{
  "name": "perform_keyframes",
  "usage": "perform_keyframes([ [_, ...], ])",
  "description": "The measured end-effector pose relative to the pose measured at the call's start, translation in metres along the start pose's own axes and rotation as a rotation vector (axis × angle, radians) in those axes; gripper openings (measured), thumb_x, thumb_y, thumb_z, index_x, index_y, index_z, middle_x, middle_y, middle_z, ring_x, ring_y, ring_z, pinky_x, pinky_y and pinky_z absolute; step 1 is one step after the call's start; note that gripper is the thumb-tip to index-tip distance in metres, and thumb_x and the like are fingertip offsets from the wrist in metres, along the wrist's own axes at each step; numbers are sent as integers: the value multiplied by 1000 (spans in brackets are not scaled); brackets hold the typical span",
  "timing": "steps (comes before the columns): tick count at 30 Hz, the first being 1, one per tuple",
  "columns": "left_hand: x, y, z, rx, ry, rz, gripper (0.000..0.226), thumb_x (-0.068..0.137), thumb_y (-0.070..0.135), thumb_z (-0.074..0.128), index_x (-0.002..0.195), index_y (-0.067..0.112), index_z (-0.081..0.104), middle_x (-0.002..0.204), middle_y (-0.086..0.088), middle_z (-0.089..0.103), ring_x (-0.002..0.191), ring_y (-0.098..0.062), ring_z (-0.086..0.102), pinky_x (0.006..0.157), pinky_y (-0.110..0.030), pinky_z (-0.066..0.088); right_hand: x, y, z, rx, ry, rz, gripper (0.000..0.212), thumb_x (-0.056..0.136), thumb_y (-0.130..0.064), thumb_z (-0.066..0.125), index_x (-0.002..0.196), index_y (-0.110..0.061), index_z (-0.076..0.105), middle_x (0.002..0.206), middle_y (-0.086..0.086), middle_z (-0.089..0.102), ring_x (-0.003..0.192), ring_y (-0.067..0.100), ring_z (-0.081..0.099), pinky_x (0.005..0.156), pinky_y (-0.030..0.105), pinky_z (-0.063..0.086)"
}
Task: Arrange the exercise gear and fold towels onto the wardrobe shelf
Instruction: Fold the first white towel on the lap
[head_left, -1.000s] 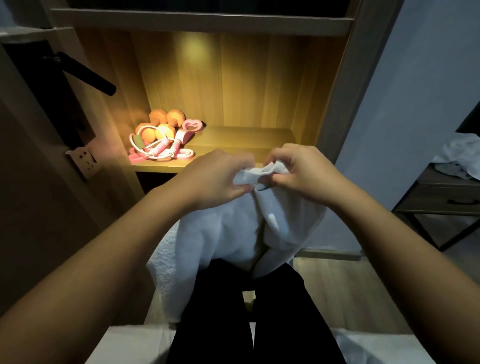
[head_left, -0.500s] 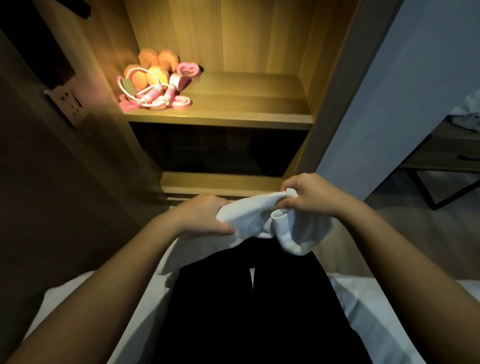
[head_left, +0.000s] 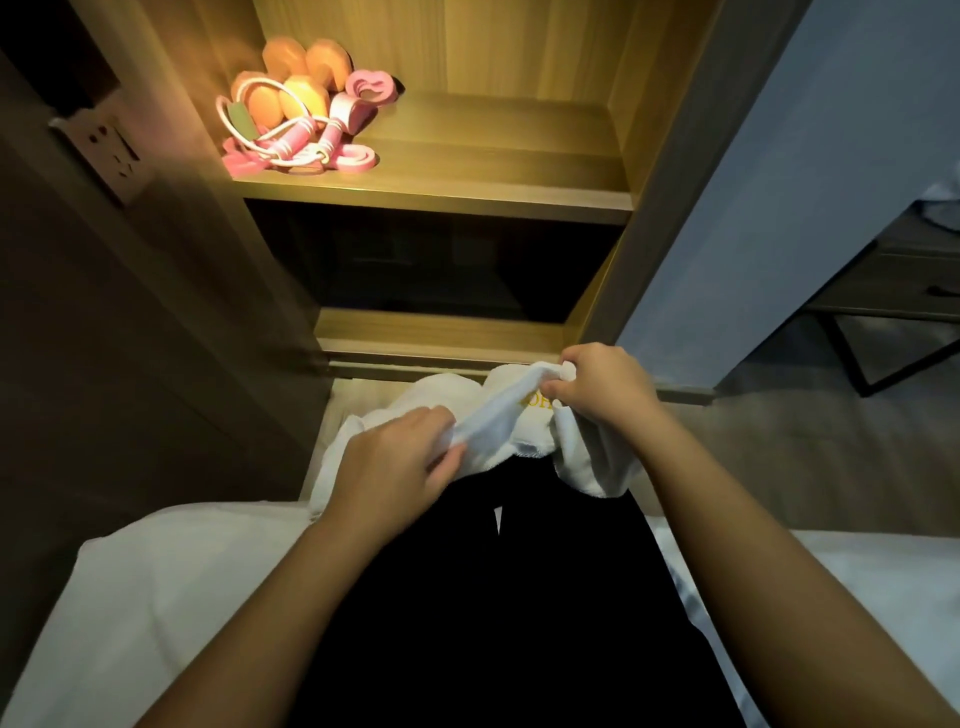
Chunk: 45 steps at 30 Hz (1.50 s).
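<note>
Now | left grip (head_left: 395, 467) pinches towel (head_left: 493, 428) edge, palm down | right grip (head_left: 602, 389) clutches corner, higher

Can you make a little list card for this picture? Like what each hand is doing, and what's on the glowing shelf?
left hand: grips the white towel
right hand: pinches a bunched bit of it
towel state: crumpled between the hands, not folded yet
lit shelf: orange dumbbells and pink jump rope on its left side
underneath: white bed
</note>
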<state>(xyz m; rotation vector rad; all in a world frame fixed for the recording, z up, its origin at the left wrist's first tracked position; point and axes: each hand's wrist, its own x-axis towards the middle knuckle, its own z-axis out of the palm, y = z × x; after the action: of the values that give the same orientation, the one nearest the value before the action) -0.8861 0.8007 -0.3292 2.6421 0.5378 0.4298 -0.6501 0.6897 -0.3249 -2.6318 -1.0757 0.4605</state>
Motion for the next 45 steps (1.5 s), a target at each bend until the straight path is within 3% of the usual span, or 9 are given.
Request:
perform_keyframes([
  [6, -22, 3, -4, 4, 12, -225, 50, 95, 50, 32, 88, 23, 74, 77, 4, 72, 66, -5, 56, 74, -15, 36, 2, 5, 3, 24, 9, 20, 22, 79, -49, 68, 87, -30, 60, 85, -3, 60, 94, 25, 59, 63, 31, 39],
  [8, -26, -2, -8, 33, 126, -322, 47, 94, 43, 36, 91, 17, 75, 71, -2, 70, 59, -9, 54, 70, -27, 47, 2, 8, 3, 48, 25, 22, 23, 79, -49, 68, 90, -29, 63, 85, -3, 60, 92, 25, 58, 64, 32, 40],
  [11, -27, -12, -5, -15, 105, -379, 20, 94, 30, 57, 100, 16, 71, 80, 0, 71, 62, -6, 52, 57, -15, 41, 3, 11, 4, 60, 30, 19, 22, 80, -49, 68, 87, -29, 61, 81, -5, 57, 89, 23, 56, 61, 32, 39],
  [14, -30, -18, 5, -122, 41, -303, 14, 92, 27, 63, 102, 22, 70, 105, 11, 70, 81, -2, 58, 68, -20, 50, 6, 10, 5, 59, 10, 17, 23, 81, -49, 67, 88, -28, 62, 85, -4, 59, 94, 25, 57, 63, 32, 39],
  [20, -25, -29, 20, -288, -226, -263, 17, 93, 50, 52, 101, 39, 62, 150, 40, 5, 106, 21, 45, 79, -8, 41, 10, 10, 2, 63, -33, 36, 24, 81, -48, 68, 78, -29, 53, 78, -7, 54, 86, 21, 50, 65, 33, 40],
  [26, 10, -42, 20, -273, -95, -356, 27, 99, 27, 47, 123, 31, 57, 136, 10, 52, 118, -11, 53, 94, -31, 47, 9, 11, 1, 68, -29, 41, 37, 81, -49, 68, 61, -30, 43, 66, -13, 47, 82, 22, 50, 51, 27, 27],
  [31, 25, -50, 28, 2, -333, -398, 51, 86, 43, 61, 133, 38, 41, 136, 5, 45, 106, -23, 57, 72, -30, 41, 9, 10, 1, 63, -35, 39, 32, 82, -51, 67, 73, -27, 48, 74, -9, 52, 82, 20, 50, 56, 30, 31],
  [37, 46, -48, 34, -40, -89, -480, 54, 79, 65, 62, 120, 33, 46, 113, 13, 52, 97, -10, 51, 70, -30, 40, 9, 11, 0, 76, -63, 51, 32, 82, -50, 66, 66, -26, 52, 68, -10, 55, 79, 21, 56, 54, 30, 35],
  [45, 73, -31, 42, 20, 140, -336, 15, 90, 21, 58, 104, 15, 59, 102, 1, 56, 88, -18, 53, 74, -34, 49, 10, 13, 2, 52, -80, 46, 26, 84, -54, 63, 90, -28, 62, 78, -9, 56, 86, 21, 58, 58, 30, 36],
])
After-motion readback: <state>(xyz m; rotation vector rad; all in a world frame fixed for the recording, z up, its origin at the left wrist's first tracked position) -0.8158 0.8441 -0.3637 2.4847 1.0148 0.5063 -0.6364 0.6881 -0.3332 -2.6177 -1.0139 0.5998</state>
